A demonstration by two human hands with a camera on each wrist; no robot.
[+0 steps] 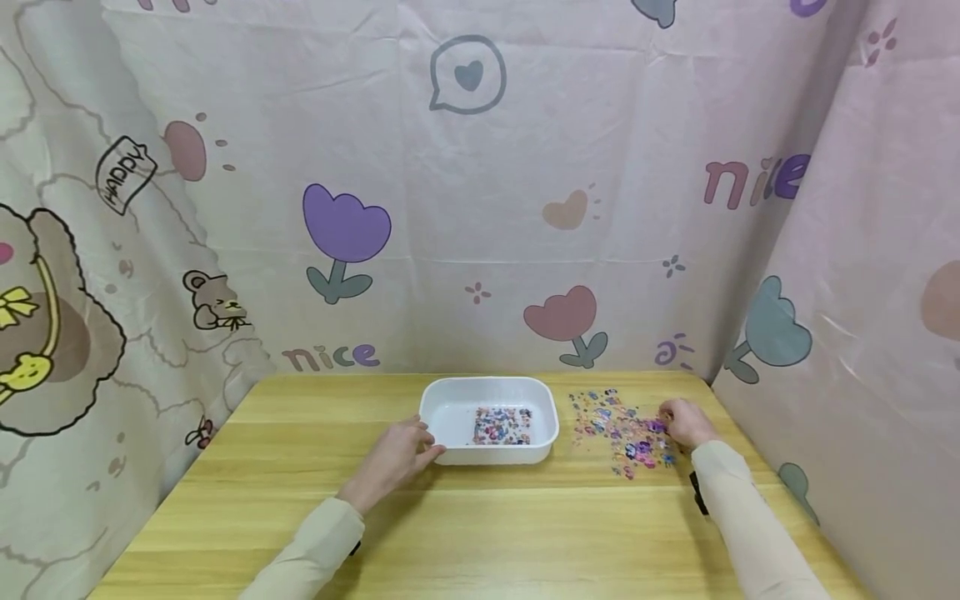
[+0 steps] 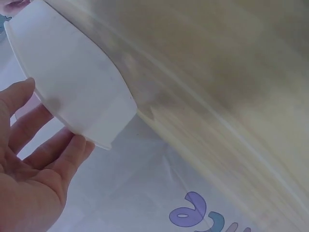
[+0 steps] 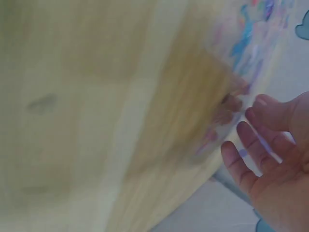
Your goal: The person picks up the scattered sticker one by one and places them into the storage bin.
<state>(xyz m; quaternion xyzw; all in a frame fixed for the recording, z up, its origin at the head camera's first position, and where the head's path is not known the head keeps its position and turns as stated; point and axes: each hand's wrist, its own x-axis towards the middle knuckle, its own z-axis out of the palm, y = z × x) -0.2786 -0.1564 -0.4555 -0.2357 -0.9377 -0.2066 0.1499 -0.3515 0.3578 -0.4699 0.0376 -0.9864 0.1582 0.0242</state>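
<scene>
A white rectangular plastic tray (image 1: 487, 454) stands on the table. My left hand (image 1: 397, 458) grips its near left corner; in the left wrist view the thumb and fingertips meet the tray's rim (image 2: 63, 121). Inside the tray lies a small colourful sticker sheet (image 1: 502, 426). To the right of the tray, clear sheets with colourful stickers (image 1: 611, 425) are spread on the wood, seemingly overlapping. My right hand (image 1: 686, 423) is at their right edge. In the right wrist view its thumb and forefinger pinch the edge of a clear sticker sheet (image 3: 244, 43), which looks blurred.
The light wooden table (image 1: 487, 533) carries both the tray and the sheets. Patterned cloth (image 1: 465, 192) hangs behind the table and along both sides. A dark band (image 1: 699, 493) shows at my right wrist.
</scene>
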